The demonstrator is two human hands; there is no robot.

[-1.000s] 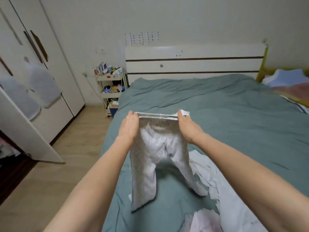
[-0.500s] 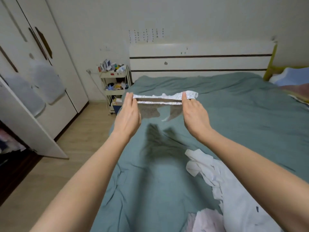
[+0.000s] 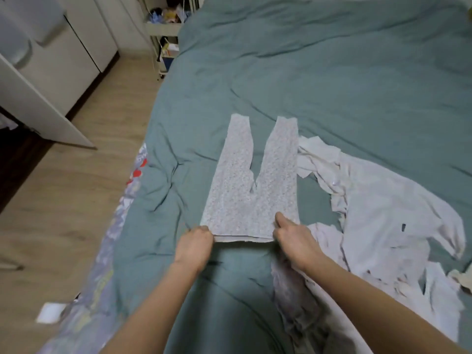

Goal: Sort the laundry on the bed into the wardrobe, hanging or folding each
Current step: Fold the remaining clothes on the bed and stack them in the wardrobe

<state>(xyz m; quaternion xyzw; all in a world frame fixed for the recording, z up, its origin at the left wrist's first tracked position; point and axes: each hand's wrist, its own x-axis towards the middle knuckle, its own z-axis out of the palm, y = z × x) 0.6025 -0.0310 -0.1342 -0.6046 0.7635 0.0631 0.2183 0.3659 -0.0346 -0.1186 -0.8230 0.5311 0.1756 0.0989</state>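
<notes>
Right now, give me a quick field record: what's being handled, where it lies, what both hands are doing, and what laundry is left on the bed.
item: grey patterned leggings
position: spread flat on the green bed cover, legs pointing away, waistband nearest the person
left hand: grips the waistband's left corner
right hand: grips the waistband's right corner
remaining laundry: pale garments heaped to the right of the leggings
wardrobe: at left, door open
fold status: not yet folded
</notes>
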